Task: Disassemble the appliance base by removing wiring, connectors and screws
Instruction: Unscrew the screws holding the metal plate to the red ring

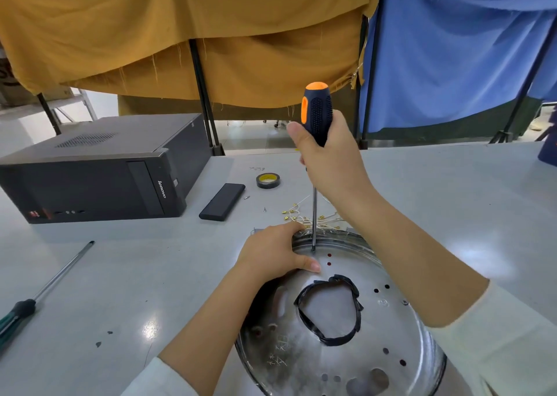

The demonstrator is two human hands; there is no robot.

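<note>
A round metal appliance base (388, 329) lies on the grey table in front of me, with several holes and a central opening edged in black tape. My right hand (327, 154) grips a black and orange screwdriver (316, 115) held upright, its tip set on a screw (313, 248) near the base's far rim. My left hand (272, 252) holds the far-left rim of the base, fingers curled over the edge and thumb lying on the plate. A tangle of pale wires with brass connectors (301, 215) lies just behind the base.
A black desktop computer case (99, 169) lies at the back left. Beside it are a black flat device (222, 202) and a roll of tape (268, 180). A second screwdriver (45, 290) lies at the left edge. Small loose screws (246, 197) dot the table.
</note>
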